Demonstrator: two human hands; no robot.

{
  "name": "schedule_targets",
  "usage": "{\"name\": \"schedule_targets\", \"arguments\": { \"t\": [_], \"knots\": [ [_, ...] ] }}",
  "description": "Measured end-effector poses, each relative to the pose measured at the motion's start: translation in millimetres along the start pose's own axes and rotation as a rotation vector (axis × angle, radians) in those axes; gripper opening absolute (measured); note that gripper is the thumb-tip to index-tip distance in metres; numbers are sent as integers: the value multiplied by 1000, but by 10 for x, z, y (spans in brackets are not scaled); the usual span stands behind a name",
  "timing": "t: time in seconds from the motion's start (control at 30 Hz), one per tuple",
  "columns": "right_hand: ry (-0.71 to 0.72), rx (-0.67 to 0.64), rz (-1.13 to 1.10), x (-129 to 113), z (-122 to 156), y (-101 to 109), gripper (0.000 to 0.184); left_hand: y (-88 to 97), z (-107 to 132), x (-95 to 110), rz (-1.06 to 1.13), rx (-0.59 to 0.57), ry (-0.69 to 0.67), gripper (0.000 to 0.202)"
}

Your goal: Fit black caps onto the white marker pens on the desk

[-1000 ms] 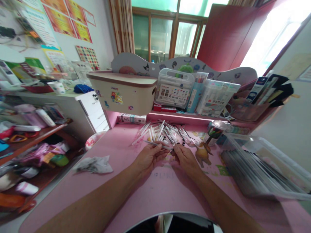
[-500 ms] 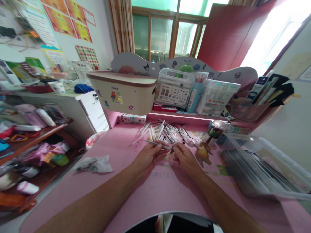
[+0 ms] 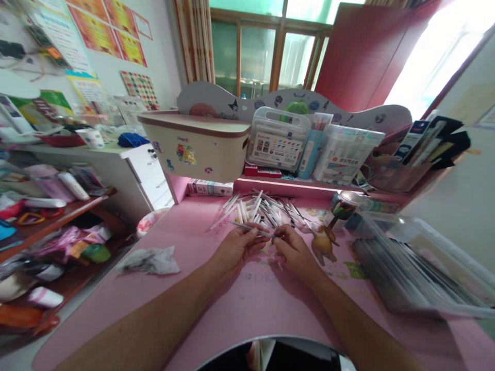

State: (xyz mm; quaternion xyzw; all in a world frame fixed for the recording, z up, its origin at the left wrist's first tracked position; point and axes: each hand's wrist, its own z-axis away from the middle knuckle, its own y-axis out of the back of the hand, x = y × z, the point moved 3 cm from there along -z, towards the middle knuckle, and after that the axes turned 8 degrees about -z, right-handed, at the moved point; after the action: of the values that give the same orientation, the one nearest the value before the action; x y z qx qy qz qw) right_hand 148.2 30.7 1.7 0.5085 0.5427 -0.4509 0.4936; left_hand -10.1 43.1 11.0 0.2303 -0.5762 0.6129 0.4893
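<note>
Clamping its grip on a slim stick [image 3: 240, 225], the left hand [image 3: 235, 250] is over the table [image 3: 247, 309]; at the stick's end, the right hand [image 3: 293, 248] has a grip I cannot tell.

Smooth stick [image 3: 242, 225], glossy plastic bin [image 3: 386, 278]

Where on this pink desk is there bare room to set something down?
The pink desk shows bare between the left forearm and right forearm, and between the left forearm and the crumpled white wad. It is crowded beyond the left hand and right hand, where slim sticks lie heaped, and at the right, where the clear bin stands.
</note>
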Motion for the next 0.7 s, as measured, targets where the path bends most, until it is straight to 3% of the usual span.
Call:
{"name": "schedule_targets", "arguments": {
  "t": [0.47,0.7],
  "knots": [
    [-22,-22,59,-27,3,-9,24,-2,6,44,-82,-1,-26,2],
    [-49,-104,53,10,-10,-43,25,19,13,128,-245,-76,-90,20]
  ]
}}
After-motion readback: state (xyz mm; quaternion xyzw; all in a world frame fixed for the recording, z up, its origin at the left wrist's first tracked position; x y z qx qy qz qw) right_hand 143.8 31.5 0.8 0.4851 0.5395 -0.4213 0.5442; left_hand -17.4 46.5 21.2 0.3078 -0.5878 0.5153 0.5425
